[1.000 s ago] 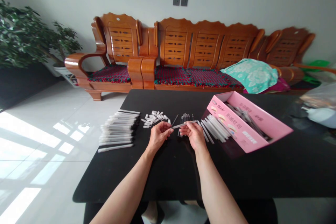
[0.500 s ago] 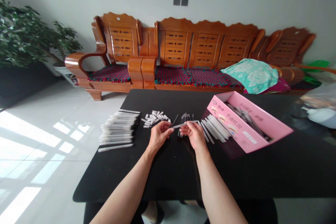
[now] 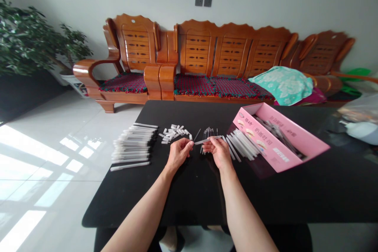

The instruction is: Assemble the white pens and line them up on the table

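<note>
Hands over black table before wooden sofa: right clamped on pale tube, left's grip unclear.

Your head camera looks forward and down, across the near black table at lower centre, toward the wooden sofa at upper centre.

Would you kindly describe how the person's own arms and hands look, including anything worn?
The bare, tapering left forearm and right forearm show no sleeve, watch or bracelet. The left grip and right grip are ungloved hands; no ring can be made out.
</note>
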Demonstrator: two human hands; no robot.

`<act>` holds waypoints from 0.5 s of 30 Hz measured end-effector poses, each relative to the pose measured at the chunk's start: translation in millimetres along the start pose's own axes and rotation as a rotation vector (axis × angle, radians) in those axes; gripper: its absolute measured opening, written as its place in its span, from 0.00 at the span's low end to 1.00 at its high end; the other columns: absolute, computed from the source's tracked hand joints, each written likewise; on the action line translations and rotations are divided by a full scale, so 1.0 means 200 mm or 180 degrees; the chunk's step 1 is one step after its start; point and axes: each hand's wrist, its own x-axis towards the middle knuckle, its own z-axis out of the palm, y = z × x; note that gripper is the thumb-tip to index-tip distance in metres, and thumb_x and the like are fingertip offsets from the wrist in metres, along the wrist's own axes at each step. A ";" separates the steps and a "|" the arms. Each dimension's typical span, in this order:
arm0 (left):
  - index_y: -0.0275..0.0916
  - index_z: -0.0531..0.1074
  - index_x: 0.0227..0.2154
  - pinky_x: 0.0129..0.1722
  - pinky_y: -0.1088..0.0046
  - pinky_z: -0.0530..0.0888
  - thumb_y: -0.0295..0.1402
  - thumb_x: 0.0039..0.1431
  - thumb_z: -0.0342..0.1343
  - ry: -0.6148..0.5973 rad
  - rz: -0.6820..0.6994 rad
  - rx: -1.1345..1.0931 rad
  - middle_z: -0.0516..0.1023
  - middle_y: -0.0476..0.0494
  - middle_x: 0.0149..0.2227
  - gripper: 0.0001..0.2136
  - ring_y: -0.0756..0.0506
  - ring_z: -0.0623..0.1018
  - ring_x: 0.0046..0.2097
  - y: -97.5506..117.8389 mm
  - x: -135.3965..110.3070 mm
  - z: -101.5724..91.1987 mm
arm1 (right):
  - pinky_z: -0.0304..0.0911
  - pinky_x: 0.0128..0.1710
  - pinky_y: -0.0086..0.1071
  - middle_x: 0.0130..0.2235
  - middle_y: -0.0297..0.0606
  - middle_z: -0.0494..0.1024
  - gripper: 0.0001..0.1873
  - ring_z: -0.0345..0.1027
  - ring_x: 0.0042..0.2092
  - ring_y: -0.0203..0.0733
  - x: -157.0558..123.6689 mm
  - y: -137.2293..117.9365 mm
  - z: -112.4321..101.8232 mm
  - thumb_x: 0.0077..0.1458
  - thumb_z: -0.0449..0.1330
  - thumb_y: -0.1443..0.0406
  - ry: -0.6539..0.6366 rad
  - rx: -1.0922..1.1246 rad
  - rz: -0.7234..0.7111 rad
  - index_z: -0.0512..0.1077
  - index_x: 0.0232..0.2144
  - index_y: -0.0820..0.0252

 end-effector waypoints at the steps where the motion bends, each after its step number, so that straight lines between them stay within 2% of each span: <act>1: 0.33 0.76 0.30 0.17 0.81 0.62 0.47 0.59 0.56 -0.0044 -0.0015 0.0096 0.76 0.46 0.23 0.18 0.55 0.68 0.18 0.00 0.00 0.00 | 0.76 0.24 0.31 0.28 0.43 0.83 0.14 0.79 0.27 0.44 0.00 0.00 0.00 0.49 0.70 0.59 -0.0004 -0.0005 -0.0002 0.75 0.32 0.64; 3: 0.34 0.75 0.27 0.17 0.81 0.62 0.48 0.59 0.55 -0.0107 -0.0012 0.0206 0.75 0.46 0.22 0.20 0.54 0.69 0.18 -0.02 0.00 0.00 | 0.76 0.24 0.31 0.28 0.43 0.83 0.15 0.79 0.27 0.44 0.00 0.00 0.00 0.48 0.70 0.59 -0.0012 -0.0013 -0.0001 0.75 0.32 0.64; 6: 0.35 0.75 0.28 0.18 0.81 0.63 0.46 0.55 0.60 -0.0061 0.0009 0.0177 0.74 0.49 0.21 0.16 0.54 0.70 0.19 -0.04 0.01 0.00 | 0.76 0.24 0.31 0.28 0.43 0.83 0.15 0.79 0.27 0.44 0.00 0.00 0.00 0.48 0.70 0.59 -0.0010 -0.0018 0.0006 0.75 0.32 0.64; 9: 0.35 0.75 0.34 0.18 0.81 0.64 0.44 0.52 0.63 0.0001 -0.0023 -0.0029 0.74 0.50 0.22 0.16 0.53 0.70 0.20 -0.02 0.01 0.00 | 0.76 0.24 0.31 0.28 0.42 0.83 0.15 0.79 0.27 0.44 0.00 0.00 0.01 0.48 0.70 0.59 0.0007 -0.0008 -0.0003 0.75 0.32 0.64; 11: 0.35 0.75 0.36 0.17 0.82 0.63 0.45 0.54 0.62 0.0013 -0.0038 -0.0042 0.75 0.49 0.23 0.16 0.54 0.70 0.20 -0.01 0.00 0.00 | 0.76 0.23 0.30 0.28 0.43 0.83 0.15 0.79 0.26 0.44 0.00 0.00 0.01 0.48 0.70 0.59 0.0011 0.0001 -0.0009 0.75 0.32 0.64; 15: 0.34 0.75 0.28 0.18 0.81 0.62 0.46 0.60 0.55 -0.0091 -0.0005 0.0307 0.75 0.47 0.21 0.18 0.55 0.69 0.18 -0.01 0.00 0.00 | 0.75 0.23 0.30 0.27 0.43 0.83 0.15 0.79 0.26 0.43 0.00 0.00 0.01 0.48 0.71 0.59 0.0000 -0.0001 0.0009 0.75 0.32 0.65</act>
